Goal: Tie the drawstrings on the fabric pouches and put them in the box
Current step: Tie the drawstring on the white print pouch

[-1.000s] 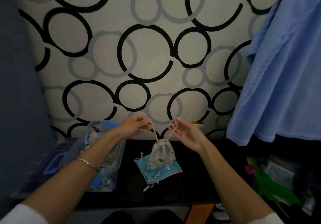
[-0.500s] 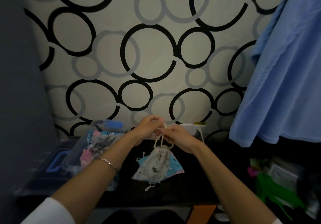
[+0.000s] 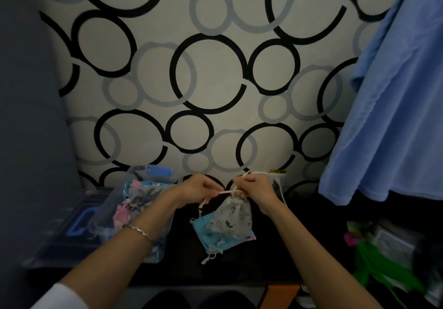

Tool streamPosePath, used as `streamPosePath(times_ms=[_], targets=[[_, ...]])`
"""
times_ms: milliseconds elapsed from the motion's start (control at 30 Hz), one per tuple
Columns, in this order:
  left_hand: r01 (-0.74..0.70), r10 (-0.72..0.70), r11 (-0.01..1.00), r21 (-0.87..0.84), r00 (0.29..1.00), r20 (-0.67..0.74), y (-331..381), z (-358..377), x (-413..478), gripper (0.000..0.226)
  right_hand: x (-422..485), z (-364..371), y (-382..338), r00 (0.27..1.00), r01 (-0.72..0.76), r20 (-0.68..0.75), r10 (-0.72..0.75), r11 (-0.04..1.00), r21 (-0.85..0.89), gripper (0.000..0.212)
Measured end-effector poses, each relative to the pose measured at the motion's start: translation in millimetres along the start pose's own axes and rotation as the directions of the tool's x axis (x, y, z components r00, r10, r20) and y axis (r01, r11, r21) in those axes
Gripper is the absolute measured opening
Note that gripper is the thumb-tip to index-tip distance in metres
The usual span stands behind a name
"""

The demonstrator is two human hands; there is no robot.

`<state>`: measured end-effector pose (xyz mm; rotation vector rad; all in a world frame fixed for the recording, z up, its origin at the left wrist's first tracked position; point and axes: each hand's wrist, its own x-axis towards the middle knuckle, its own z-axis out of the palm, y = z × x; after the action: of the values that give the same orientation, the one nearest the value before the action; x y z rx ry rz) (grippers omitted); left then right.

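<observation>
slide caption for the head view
Left hand and right hand pinch the drawstring of a grey pouch over a blue pouch; clear box sits left.

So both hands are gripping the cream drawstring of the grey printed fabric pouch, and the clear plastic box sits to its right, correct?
No: the head view shows the clear plastic box to the left of the grey printed fabric pouch. The left hand and right hand do grip its cream drawstring.

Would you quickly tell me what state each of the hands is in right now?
Left hand: closed, pinching the drawstring of the grey pouch.
Right hand: closed, gripping the same drawstring's other end.
</observation>
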<state>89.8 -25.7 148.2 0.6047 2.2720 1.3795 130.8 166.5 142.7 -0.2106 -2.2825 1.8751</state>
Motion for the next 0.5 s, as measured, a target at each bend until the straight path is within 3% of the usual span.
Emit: streamPosePath(times_ms=[67, 167, 233, 300, 400, 500], targets=[[0.027, -0.027, 0.999, 0.041, 1.0, 0.008, 4.2, 8.3, -2.6, 0.026, -0.2, 5.4, -0.5, 1.0, 0.006, -0.01, -0.006, 1.0, 0.008, 0.026], [0.04, -0.04, 0.999, 0.012, 0.999, -0.012, 10.1, 26.5, -4.9, 0.018, 0.1, 14.1, -0.4, 0.999, 0.036, -0.004, -0.037, 0.996, -0.085, 0.036], [-0.061, 0.06, 0.998, -0.024, 0.998, -0.022, 4.6, 33.3, -0.3, 0.048, -1.3, 15.7, -0.4, 0.998, 0.058, -0.007, -0.06, 0.992, -0.111, 0.04], [-0.123, 0.118, 0.991, -0.054, 0.989, -0.087, -5.4, 34.7, 5.0, 0.065, -2.0, 12.2, -1.2, 0.998, 0.057, 0.014, -0.057, 0.998, -0.024, 0.034], [-0.099, 0.08, 0.99, -0.099, 0.98, -0.18, -10.4, 31.5, 8.5, 0.042, -5.3, 6.6, -5.1, 0.995, 0.01, 0.102, -0.017, 0.998, 0.061, 0.013], [-0.115, 0.085, 0.986, -0.124, 0.971, -0.224, -13.0, 30.2, 11.2, 0.027, -8.5, 6.6, 1.6, 0.988, 0.006, 0.153, -0.004, 1.0, -0.013, 0.034]])
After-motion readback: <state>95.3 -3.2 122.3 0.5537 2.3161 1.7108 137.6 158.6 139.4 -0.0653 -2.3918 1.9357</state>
